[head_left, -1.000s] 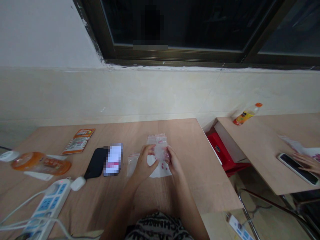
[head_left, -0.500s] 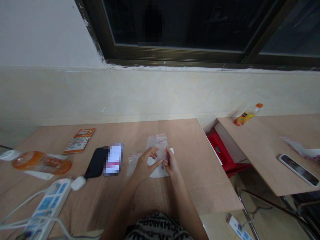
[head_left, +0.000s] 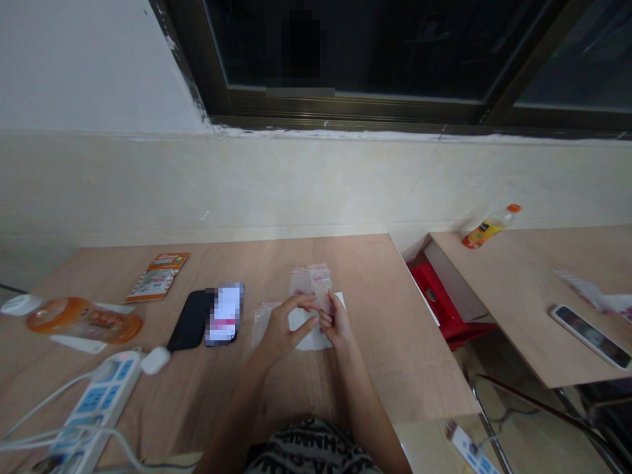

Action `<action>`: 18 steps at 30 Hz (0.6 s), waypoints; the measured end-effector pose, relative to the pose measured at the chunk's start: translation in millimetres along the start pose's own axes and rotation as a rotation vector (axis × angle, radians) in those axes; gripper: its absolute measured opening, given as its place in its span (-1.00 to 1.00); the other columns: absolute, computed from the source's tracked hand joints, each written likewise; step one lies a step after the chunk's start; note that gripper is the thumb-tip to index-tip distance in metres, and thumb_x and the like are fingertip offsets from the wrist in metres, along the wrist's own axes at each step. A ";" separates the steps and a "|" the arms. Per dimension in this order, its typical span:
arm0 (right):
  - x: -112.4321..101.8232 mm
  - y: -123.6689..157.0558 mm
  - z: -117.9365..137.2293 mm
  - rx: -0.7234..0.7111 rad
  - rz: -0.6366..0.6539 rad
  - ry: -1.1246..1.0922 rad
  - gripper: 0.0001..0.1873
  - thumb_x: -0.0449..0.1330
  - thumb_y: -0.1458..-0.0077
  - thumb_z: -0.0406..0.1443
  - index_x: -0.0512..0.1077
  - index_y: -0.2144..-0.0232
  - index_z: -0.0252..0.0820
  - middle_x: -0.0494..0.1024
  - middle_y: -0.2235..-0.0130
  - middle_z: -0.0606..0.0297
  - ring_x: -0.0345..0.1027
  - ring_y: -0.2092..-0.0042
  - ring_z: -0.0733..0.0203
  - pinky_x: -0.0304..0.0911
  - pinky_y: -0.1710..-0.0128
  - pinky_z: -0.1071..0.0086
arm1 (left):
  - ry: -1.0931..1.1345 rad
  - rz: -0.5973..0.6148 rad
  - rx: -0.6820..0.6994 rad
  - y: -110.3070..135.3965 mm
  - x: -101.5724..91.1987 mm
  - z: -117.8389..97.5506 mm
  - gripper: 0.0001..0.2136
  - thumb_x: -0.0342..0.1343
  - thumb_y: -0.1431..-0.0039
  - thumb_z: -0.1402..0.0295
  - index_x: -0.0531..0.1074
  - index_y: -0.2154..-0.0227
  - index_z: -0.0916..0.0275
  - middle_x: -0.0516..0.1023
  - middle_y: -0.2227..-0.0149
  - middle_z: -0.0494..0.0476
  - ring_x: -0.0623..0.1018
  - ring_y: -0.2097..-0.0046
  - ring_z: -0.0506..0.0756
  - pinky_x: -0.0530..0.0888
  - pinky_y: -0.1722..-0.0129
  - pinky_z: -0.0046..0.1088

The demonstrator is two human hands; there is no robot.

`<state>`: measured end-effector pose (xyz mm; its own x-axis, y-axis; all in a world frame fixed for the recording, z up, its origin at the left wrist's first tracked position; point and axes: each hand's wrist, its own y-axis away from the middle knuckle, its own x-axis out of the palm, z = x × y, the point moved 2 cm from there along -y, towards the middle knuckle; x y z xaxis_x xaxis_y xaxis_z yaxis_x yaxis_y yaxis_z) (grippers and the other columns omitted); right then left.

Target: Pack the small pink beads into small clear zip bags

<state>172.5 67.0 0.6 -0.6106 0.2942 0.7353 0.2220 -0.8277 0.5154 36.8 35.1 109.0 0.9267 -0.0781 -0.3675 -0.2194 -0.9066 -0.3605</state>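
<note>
My right hand (head_left: 338, 324) is closed over the white paper, its thumb and curled fingers against the lower edge of a small clear zip bag (head_left: 320, 282) with pinkish marks. Close on its left is my left hand (head_left: 282, 327), thumb and fingers apart, fingertips reaching to the right hand's fingers; nothing shows in its grasp. A second small clear bag (head_left: 298, 280) lies partly under the first. Beneath both hands is a sheet of white paper (head_left: 312, 339). More clear bags (head_left: 260, 322) lie left of it, partly covered by my left hand.
To the left are a lit phone (head_left: 224, 315), a dark phone (head_left: 188, 320), an orange packet (head_left: 158, 276), an orange-labelled bottle (head_left: 83, 320) on its side and a power strip (head_left: 99, 408) with cables. Across a gap stands another table (head_left: 498, 283) with a drink bottle (head_left: 491, 227).
My left fingertips have shifted slightly right and closer to the right hand's fingers. The right hand has stayed almost in place.
</note>
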 end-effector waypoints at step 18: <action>6.5 4.6 -2.3 -0.094 -0.048 0.041 -0.56 0.32 0.11 -0.13 0.13 0.65 -0.17 0.14 0.69 0.59 -0.22 0.73 0.56 -0.37 0.77 0.59 | -0.202 -0.035 -0.093 -2.8 2.0 20.4 -0.85 0.10 -0.16 0.33 0.56 0.37 0.21 0.61 0.38 0.09 0.56 0.31 0.06 0.47 0.24 -0.42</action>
<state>167.8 64.0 6.8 -0.6498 0.3161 0.6913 0.1207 -0.8550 0.5044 33.1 45.9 91.8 0.8514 0.0303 -0.5237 -0.1504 -0.9423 -0.2990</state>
